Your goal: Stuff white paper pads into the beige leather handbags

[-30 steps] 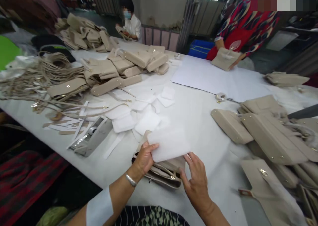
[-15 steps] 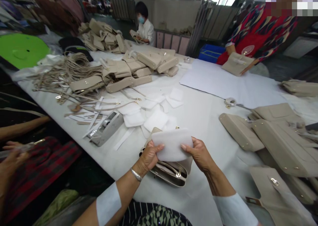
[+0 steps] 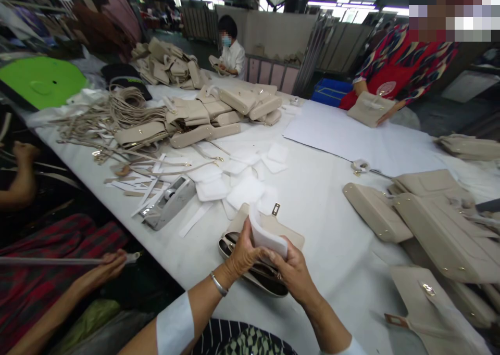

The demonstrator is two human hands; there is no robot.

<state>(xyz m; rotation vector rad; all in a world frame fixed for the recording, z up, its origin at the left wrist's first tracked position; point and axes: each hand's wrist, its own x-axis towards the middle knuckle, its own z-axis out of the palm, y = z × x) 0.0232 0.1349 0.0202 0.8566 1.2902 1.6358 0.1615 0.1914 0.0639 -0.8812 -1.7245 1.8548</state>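
Note:
A beige handbag (image 3: pixel 269 230) lies open on the white table (image 3: pixel 324 193) right in front of me, its flap spread flat behind the mouth. My left hand (image 3: pixel 242 256) and my right hand (image 3: pixel 292 274) both pinch a white foam pad (image 3: pixel 267 235), folded over between them above the bag's open mouth. More white foam pads (image 3: pixel 246 188) lie scattered just beyond the bag.
A grey tape dispenser (image 3: pixel 167 201) sits to the left among white strips. Piles of beige bags lie at the right (image 3: pixel 433 214) and far left (image 3: pixel 211 115), with loose straps (image 3: pixel 117 110). A person's hand (image 3: pixel 105 269) at lower left holds a strap. Other people work across the table.
The foam pad was held flat and wide between my hands; now it is folded narrow. My hands have come together and lower over the bag's mouth. The flap now lies uncovered.

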